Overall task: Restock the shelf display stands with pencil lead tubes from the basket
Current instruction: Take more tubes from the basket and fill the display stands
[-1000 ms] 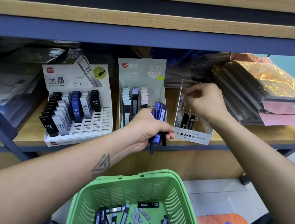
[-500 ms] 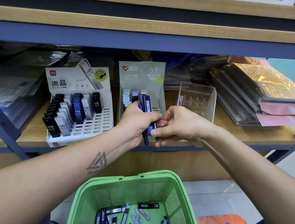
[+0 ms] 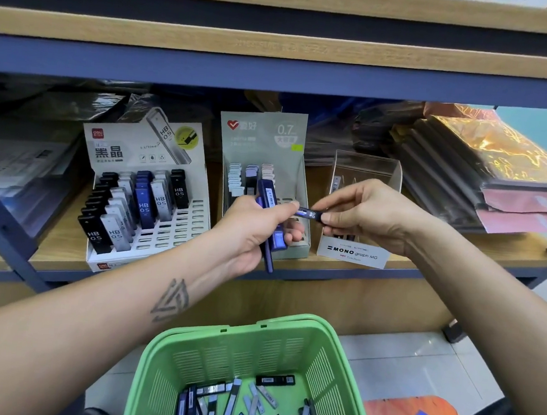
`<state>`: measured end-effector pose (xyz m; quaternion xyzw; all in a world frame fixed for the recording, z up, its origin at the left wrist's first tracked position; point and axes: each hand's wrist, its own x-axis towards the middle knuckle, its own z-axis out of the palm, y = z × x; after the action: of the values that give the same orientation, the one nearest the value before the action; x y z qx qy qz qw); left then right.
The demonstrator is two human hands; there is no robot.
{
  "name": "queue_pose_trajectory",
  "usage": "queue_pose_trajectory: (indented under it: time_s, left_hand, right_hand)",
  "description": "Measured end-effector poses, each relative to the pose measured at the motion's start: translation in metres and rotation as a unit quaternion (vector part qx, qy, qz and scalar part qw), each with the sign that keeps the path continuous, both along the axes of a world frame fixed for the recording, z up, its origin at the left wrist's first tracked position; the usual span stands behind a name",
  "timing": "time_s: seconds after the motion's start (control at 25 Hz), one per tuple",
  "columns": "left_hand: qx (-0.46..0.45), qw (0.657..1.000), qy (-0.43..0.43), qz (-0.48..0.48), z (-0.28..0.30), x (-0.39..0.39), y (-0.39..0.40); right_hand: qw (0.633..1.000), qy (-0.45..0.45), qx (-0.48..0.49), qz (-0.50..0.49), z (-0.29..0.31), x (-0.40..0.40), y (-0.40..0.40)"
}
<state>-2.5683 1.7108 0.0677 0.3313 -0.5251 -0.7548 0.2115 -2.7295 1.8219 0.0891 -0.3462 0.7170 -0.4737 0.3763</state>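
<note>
Right hand [image 3: 369, 215] hides much of the clear stand [image 3: 364, 169].

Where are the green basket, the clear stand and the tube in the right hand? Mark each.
green basket [image 3: 248, 332]: head view, on its far rim.
clear stand [image 3: 368, 164]: head view, on its back wall.
tube [image 3: 308, 214]: head view, on its labelled middle.
</note>
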Motion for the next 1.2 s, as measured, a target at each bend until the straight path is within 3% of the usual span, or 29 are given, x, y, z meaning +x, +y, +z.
queue_pose_trajectory:
  time_s: [0.16,0.4,0.64,0.88,1.04,1.2]
  left_hand:
    - [0.032,0.999,-0.009,0.008,-0.001,-0.002,-0.001]
    - [0.047,0.998,-0.014,-0.028,-0.002,-0.011,0.007]
    - [0.060,0.997,-0.026,-0.045,-0.004,-0.023,0.015]
    - [0.049,0.997,-0.037,-0.050,-0.007,-0.027,0.014]
    - [0.044,0.997,-0.037,-0.052,-0.008,-0.027,0.013]
    - [0.043,0.997,-0.033,-0.056,-0.009,-0.026,0.015]
  right_hand:
    - [0.999,0.017,-0.027,0.006,-0.004,-0.001,0.000]
    - [0.986,-0.078,-0.139,-0.048,-0.001,-0.008,0.004]
    - [0.962,0.153,-0.156,-0.162,0.008,-0.033,0.019]
    - [0.941,0.311,-0.046,-0.128,-0.002,-0.042,0.026]
    - [0.920,0.375,0.002,-0.113,-0.018,-0.033,0.024]
    - [0.918,0.378,0.013,-0.118,-0.031,-0.027,0.021]
